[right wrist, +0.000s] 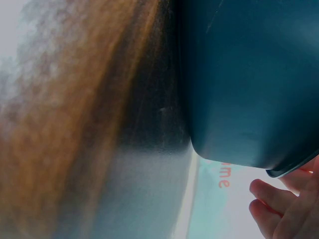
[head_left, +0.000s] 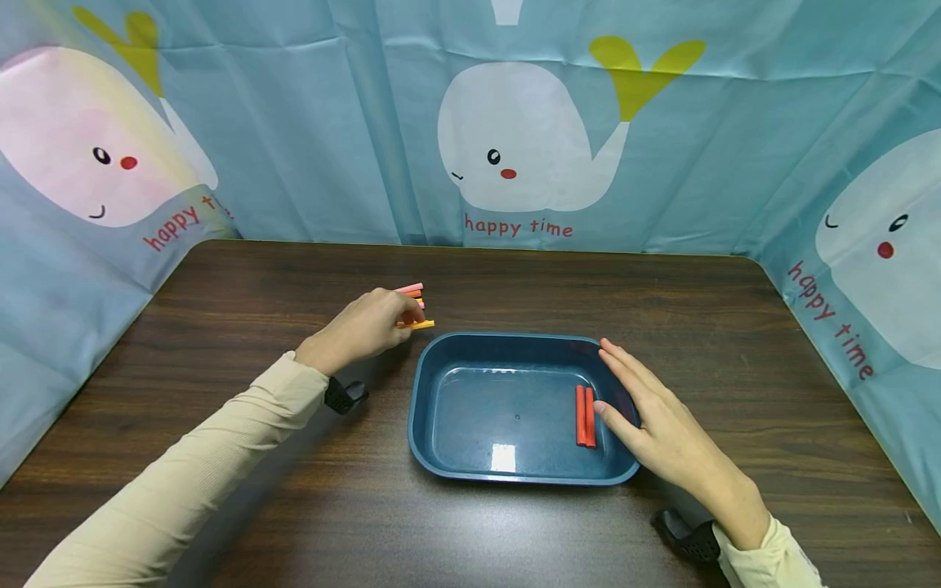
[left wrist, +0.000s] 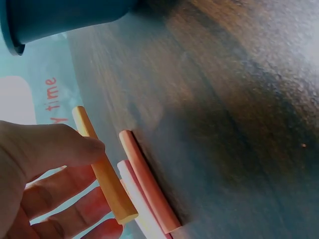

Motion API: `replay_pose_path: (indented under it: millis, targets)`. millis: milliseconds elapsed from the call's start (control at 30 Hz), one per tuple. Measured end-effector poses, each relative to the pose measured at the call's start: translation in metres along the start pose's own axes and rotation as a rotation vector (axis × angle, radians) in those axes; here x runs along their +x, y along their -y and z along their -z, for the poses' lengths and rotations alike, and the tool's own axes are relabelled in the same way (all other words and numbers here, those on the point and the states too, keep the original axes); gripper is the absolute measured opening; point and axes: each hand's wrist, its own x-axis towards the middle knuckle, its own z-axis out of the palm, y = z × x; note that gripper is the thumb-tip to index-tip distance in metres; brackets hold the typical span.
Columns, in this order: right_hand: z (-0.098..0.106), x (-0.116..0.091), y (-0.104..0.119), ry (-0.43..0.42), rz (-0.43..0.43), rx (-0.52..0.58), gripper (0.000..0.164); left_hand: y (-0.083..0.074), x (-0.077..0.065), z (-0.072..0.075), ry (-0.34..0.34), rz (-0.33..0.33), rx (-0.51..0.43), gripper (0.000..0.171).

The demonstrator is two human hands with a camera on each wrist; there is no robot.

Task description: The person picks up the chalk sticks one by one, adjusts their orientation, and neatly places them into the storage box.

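Observation:
My left hand (head_left: pixel 376 322) pinches a yellow-orange chalk stick (left wrist: pixel 107 172) between thumb and fingers, beyond the left back corner of a blue tray (head_left: pixel 470 477). In the left wrist view, a salmon chalk stick (left wrist: pixel 149 181) and a pale pink one (left wrist: pixel 133 181) lie side by side on the table, just beyond the held stick. Two red chalk sticks (head_left: pixel 585 416) lie parallel inside the tray, toward its right end. My right hand (head_left: pixel 662 420) rests at the tray's right rim, fingers fairly straight along the edge and thumb reaching over the inside near the red sticks.
The dark wooden table (head_left: pixel 316 523) carries the tray near its middle. A light blue curtain (head_left: pixel 294 122) with printed whales hangs behind the table and along its sides. Each wrist wears a black strap, such as the left strap (head_left: pixel 344 396).

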Motion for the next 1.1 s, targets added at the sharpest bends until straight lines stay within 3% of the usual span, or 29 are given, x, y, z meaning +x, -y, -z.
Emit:
replay_pose_path:
  millis: [567, 1100]
  targets:
    - [0.0, 0.0, 0.001, 0.005, -0.009, 0.003, 0.065, -0.006, 0.001, 0.011, -0.021, 0.013, -0.09, 0.017]
    - [0.0, -0.001, 0.0, 0.001, -0.007, 0.005, 0.065, -0.023, -0.001, 0.029, -0.069, 0.044, -0.142, 0.024]
